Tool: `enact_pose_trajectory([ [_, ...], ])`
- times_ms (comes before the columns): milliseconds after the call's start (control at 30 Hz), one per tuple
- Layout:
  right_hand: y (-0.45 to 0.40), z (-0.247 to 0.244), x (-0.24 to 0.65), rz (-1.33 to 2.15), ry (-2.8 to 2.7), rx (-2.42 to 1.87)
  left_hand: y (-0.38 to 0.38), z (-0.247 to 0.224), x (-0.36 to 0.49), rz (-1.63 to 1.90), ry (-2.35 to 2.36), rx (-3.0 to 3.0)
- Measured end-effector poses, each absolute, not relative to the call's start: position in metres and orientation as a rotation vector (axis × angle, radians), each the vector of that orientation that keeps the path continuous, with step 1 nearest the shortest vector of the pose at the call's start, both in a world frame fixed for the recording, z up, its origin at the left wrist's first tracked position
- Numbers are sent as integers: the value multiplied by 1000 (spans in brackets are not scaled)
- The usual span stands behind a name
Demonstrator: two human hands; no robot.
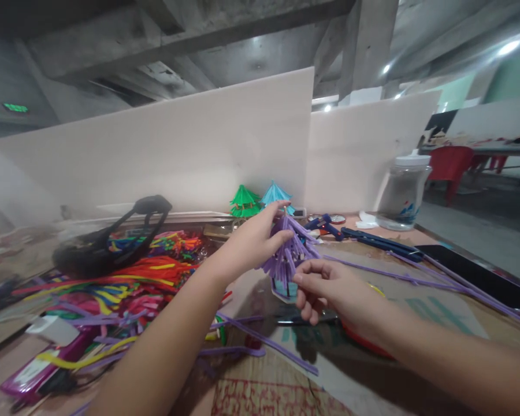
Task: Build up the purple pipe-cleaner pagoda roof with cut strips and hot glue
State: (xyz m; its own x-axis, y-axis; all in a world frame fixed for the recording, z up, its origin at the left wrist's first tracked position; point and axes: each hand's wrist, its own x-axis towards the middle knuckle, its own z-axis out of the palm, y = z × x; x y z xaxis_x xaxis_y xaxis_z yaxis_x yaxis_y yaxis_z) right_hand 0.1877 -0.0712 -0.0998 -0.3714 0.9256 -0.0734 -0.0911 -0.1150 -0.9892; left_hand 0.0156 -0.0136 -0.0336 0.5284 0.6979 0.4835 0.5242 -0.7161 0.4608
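A purple tiered piece made of fuzzy stems [288, 251] stands upright in the middle, with a pale blue base [285, 290] under it. My left hand [268, 231] is closed round its upper left side, fingers at the tip and thumb lower down. At its lower right edge, my right hand [318, 286] pinches a purple strand between thumb and forefinger, its other fingers curled. Long purple stems [398, 277] stretch away to the right. Behind stand a green tiered piece [244, 201] and a light blue one [275, 193].
Colourful stems [151, 271] and a black bag-like object [91, 248] lie left, a magenta tool [47, 367] nearer. Scissors with red handles [364, 341] lie under my right forearm. A bottle [403, 190], blue-handled tool [381, 242] and black phone [476, 274] sit right.
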Motion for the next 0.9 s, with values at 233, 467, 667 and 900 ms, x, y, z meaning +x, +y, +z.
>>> enact_pose_trajectory([
  [233,-75,-85,194,1504,-1376,-932,-5,-39,19,1069,909,2514],
  [467,-67,-76,206,1362,-1406,-883,-27,-16,15,1273,994,2323],
  [667,-70,-76,204,1397,-1445,-899,-44,-17,24,1020,805,2267],
  [900,-70,-75,205,1314,-1483,-944,-45,-21,31,1056,737,2202],
])
